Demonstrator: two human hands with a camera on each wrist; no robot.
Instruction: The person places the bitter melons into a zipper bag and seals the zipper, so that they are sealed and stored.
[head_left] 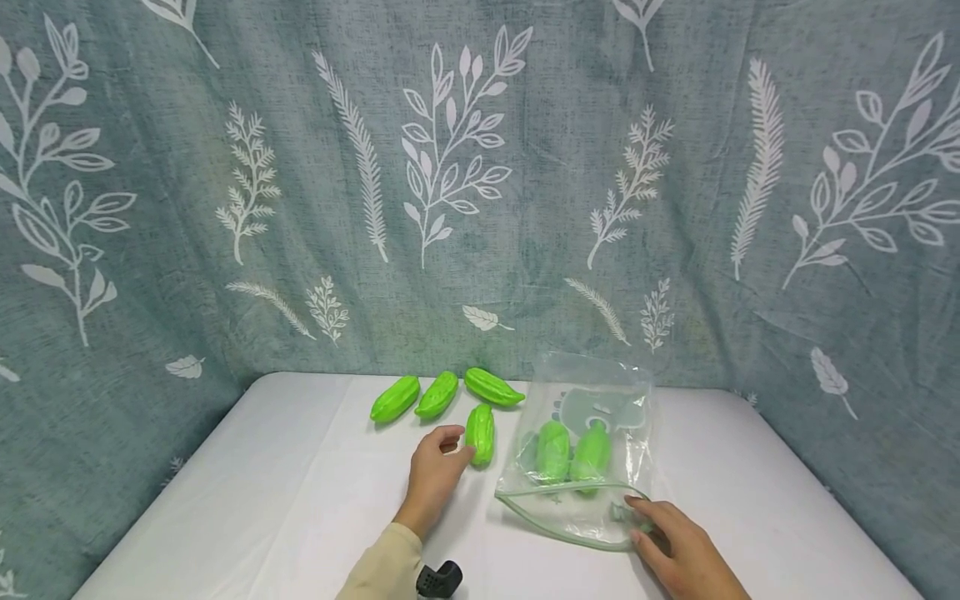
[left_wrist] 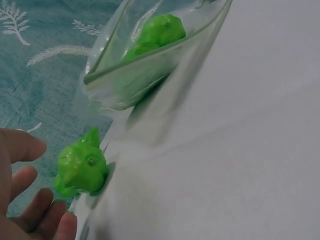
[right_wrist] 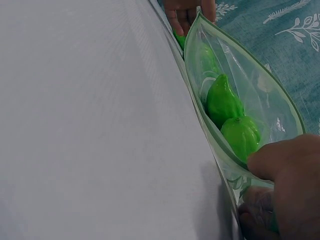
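My left hand (head_left: 437, 467) is beside a bright green, ridged gourd (head_left: 481, 436), its thumb and fingers spread apart. In the left wrist view a gap shows between those fingers and the gourd (left_wrist: 82, 167). My right hand (head_left: 675, 537) pinches the right end of the mouth of a clear zip bag (head_left: 517, 475) with a pale green rim. Inside the bag lie two more green gourds (head_left: 553, 454), seen through the plastic. In the right wrist view, the bag's mouth gapes and the thumb presses on its rim (right_wrist: 295, 107).
Three more green gourds (head_left: 442, 394) lie along the back of the white table (head_left: 300, 467). A patterned blue-green curtain (head_left: 450, 300) hangs right behind the table and along its sides. A dark strap piece (head_left: 440, 579) is at the left wrist.
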